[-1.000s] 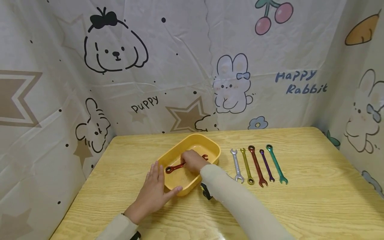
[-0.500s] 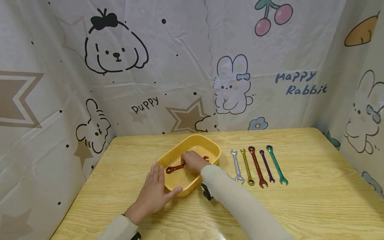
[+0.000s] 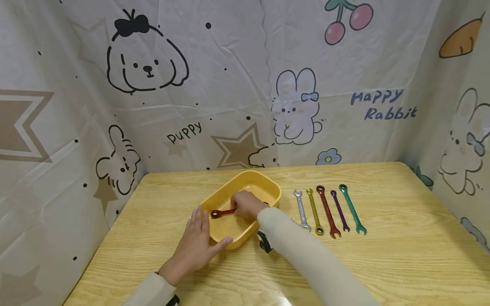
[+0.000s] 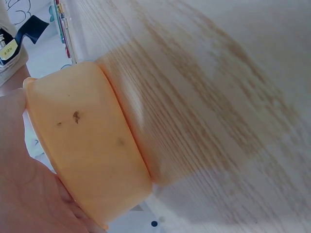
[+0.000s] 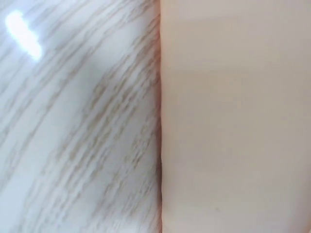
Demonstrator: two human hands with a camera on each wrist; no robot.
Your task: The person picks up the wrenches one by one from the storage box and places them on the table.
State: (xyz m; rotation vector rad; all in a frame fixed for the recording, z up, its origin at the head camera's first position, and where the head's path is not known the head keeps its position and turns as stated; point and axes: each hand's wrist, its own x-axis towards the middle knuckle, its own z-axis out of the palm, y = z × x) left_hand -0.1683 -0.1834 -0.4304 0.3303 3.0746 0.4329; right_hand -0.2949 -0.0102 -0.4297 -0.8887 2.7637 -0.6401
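Observation:
In the head view a yellow plastic bin (image 3: 238, 242) stands slantwise on the wooden table. My right hand (image 3: 246, 205) reaches into it and grips a red combination wrench (image 3: 223, 213) around the middle. The wrench's ring end sticks out to the left; a bit of its other end shows at the right. My left hand (image 3: 193, 246) lies against the bin's left end, fingers straight along the rim and thumb on the near side. In the left wrist view the bin's outer wall (image 4: 92, 145) shows beside that hand. The right wrist view is filled by the bin's wall (image 5: 233, 121); fingers are out of sight.
Right of the bin lies a row of wrenches: silver (image 3: 301, 210), yellow (image 3: 315, 212), red (image 3: 328, 211), purple (image 3: 340, 211) and teal (image 3: 353, 209). A printed cloth (image 3: 229, 97) hangs around the back and sides of the table (image 3: 398, 242).
The gripped wrench has turned slightly: its right end sits lower and is more hidden behind the right hand. The left hand and bin stay in place.

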